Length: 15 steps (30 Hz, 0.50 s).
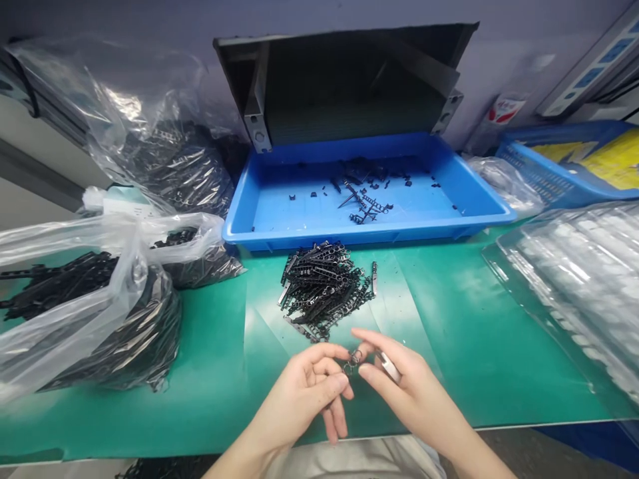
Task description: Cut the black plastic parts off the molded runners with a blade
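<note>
Above the green desk (464, 313), the left hand (310, 389) pinches a small black ringed piece (352, 361); the right hand (407, 374), holding a partly hidden, pale shiny object (390, 368), is beside it. Beyond, a heap of black plastic strips (322, 283) lies before a shallow blue plastic tray (399, 233).

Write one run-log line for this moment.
left hand: holding black ringed part; right hand: holding pale object; black pile: on green table

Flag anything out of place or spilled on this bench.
Minor only: one black strip lies askew at the right edge of the pile, and black bits lie strewn in the blue tray, not heaped. No clear damage shows.
</note>
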### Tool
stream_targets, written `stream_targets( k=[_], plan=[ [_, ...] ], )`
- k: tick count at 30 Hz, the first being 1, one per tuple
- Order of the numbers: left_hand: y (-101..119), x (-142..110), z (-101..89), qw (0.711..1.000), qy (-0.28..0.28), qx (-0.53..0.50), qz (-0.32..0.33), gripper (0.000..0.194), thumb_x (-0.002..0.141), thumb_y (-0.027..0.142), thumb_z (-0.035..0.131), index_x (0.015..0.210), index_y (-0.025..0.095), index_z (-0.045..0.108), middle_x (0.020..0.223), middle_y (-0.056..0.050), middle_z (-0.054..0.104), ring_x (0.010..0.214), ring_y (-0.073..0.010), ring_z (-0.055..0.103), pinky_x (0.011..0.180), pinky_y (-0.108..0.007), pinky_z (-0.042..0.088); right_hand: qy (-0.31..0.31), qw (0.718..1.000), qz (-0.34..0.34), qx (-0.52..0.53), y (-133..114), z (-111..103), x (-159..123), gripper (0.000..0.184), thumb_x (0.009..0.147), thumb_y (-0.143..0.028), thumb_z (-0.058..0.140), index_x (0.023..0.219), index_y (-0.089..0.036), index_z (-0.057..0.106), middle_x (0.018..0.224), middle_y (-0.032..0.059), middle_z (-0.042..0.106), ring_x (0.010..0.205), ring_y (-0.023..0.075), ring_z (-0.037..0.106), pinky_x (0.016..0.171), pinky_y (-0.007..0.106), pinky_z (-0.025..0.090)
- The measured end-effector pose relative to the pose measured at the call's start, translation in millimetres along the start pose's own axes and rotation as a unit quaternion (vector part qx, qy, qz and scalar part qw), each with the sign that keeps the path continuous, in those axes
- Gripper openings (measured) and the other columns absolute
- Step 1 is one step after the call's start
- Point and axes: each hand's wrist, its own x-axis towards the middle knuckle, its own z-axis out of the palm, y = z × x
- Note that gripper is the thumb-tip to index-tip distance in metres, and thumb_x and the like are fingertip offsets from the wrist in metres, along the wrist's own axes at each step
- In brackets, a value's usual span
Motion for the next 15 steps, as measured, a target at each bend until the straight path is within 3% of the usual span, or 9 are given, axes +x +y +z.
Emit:
stream_targets(
  k=[2, 5, 15],
  plan=[
    [-3, -1, 2.4, 0.999, 0.039, -0.015, 0.019, 0.021, 0.075, 0.024, 0.063, 0.091, 0.015, 0.056, 0.067, 0.003, 0.058, 0.038, -0.008, 0.059, 0.032, -0.014, 0.046, -0.009, 0.998, -0.022, -0.054, 1, 1, -5, 0.042, 0.091, -0.031, 0.039, 0.132, -0.02, 0.038, 0.114, 0.0087, 0.06, 0.098, 0.0217, 0.059, 0.077, 0.034, 0.05],
    [-4, -2, 6.3, 0.997, 0.065, -0.023, 0.03, 0.018, 0.075, 0.022, 0.063, 0.088, 0.015, 0.055, 0.067, 0.005, 0.056, 0.038, -0.0077, 0.059, 0.032, -0.014, 0.047, -0.044, 0.991, -0.054, -0.112, -3, 2, -12, 0.039, 0.094, -0.029, 0.03, 0.132, -0.022, 0.037, 0.121, 0.0092, 0.056, 0.103, 0.0224, 0.058, 0.075, 0.035, 0.051],
    [2, -8, 10.7, 0.998, 0.055, -0.003, 0.015, 0.017, 0.075, 0.026, 0.062, 0.085, 0.016, 0.052, 0.068, 0.006, 0.054, 0.034, -0.0063, 0.057, 0.028, -0.012, 0.045, -0.061, 0.981, -0.08, -0.166, -10, 8, -14, 0.036, 0.094, -0.02, 0.033, 0.128, -0.023, 0.041, 0.099, 0.0061, 0.065, 0.086, 0.023, 0.061, 0.063, 0.035, 0.05]
  ],
)
